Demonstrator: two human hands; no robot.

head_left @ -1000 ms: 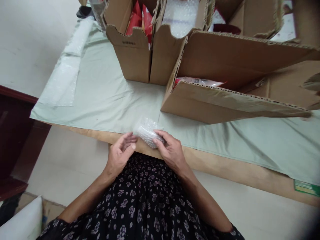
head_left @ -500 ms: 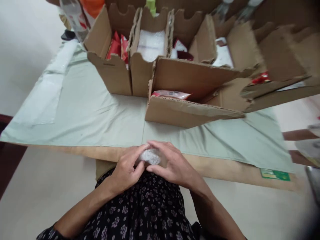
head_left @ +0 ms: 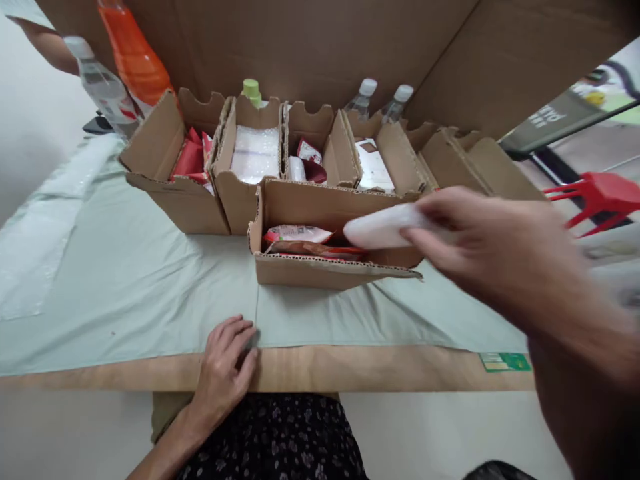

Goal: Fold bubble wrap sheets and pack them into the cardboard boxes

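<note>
My right hand [head_left: 490, 240] is closed on one end of a white bubble-wrapped package [head_left: 383, 227]. The package is held sideways over the right part of the front cardboard box [head_left: 310, 272], and what lies under the wrap cannot be seen. Inside that box are red-and-white packets [head_left: 299, 233] and a brownish-red packet [head_left: 315, 249], bunched to the left. My left hand [head_left: 227, 360] lies on the table's front edge with its fingers loosely stretched, holding nothing.
Behind stands a row of open cardboard bins [head_left: 195, 210] with red packets [head_left: 191, 160], bubble-wrapped bundles [head_left: 256, 150] and a white box [head_left: 373, 165]. Bottles, one orange [head_left: 135, 60], stand behind. Bubble wrap [head_left: 35, 240] lies left; a red stool [head_left: 607, 193] is at right.
Both hands held a wrapped thing together at the table edge. My right hand has swung up and right with the white package to the front box; my left hand has let go.
</note>
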